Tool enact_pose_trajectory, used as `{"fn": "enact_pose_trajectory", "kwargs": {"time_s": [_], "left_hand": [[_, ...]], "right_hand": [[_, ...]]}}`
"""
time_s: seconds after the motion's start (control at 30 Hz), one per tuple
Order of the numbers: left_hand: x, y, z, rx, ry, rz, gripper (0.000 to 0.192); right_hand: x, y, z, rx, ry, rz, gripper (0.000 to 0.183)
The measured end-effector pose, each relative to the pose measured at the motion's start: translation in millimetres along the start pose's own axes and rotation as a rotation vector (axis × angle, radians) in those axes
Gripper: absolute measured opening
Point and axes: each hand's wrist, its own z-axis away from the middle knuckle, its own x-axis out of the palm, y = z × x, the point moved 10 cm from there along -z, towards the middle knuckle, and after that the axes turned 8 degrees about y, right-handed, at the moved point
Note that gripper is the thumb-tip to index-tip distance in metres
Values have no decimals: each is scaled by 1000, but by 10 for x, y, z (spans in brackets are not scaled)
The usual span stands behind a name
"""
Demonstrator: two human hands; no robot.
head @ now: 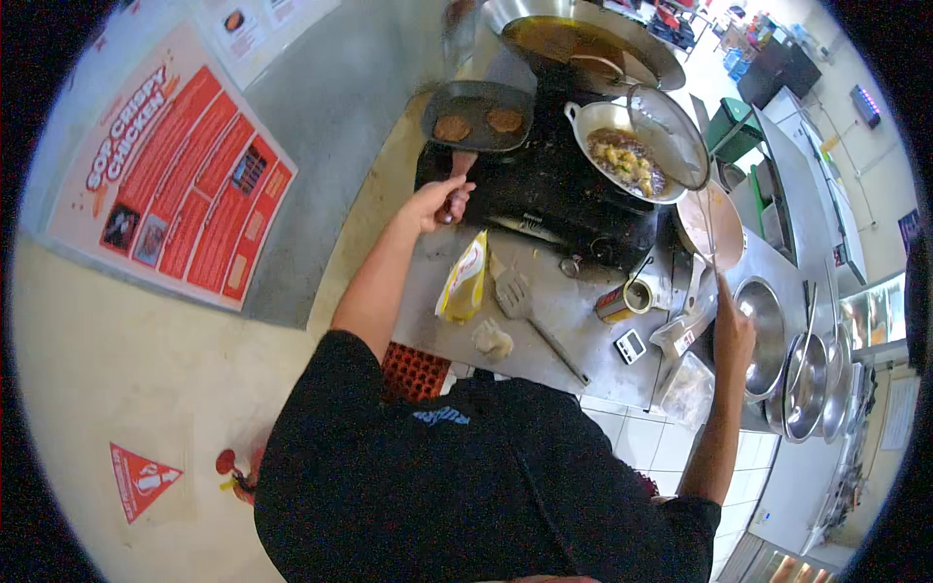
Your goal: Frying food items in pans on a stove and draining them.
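Observation:
My left hand (441, 205) grips the handle of a dark square frying pan (477, 98), in which two brown patties (452, 128) lie apart. My right hand (735, 329) is closed on the long thin handle of a wire-mesh strainer (668, 136). The strainer's round head is over the right part of a white two-handled wok (603, 120), where pieces of yellowish food (627, 162) sit in dark bubbling oil. Below the strainer's handle, a pale frying pan (711, 226) rests to the right of the black stove (539, 189).
A large pan of oil (583, 44) stands behind. On the steel counter (525, 255) lie a slotted spatula (536, 321), a yellow packet (466, 280), a crumpled cloth or paper (492, 340), an open can (625, 299) and a timer (630, 346). Steel bowls (762, 339) stand at right.

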Motion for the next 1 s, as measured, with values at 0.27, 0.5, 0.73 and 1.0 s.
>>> {"fn": "enact_pose_trajectory", "kwargs": {"time_s": [0.27, 0.5, 0.73, 1.0], "left_hand": [[-856, 599, 344, 504, 132, -564, 4], [-20, 784, 1265, 256, 191, -311, 20], [251, 559, 2290, 283, 264, -263, 22], [1478, 162, 2889, 411, 256, -284, 23]], "right_hand": [[355, -262, 216, 218, -110, -38, 65], [410, -332, 224, 222, 28, -273, 54], [535, -25, 508, 274, -84, -408, 53], [178, 843, 900, 382, 150, -678, 37]]}}
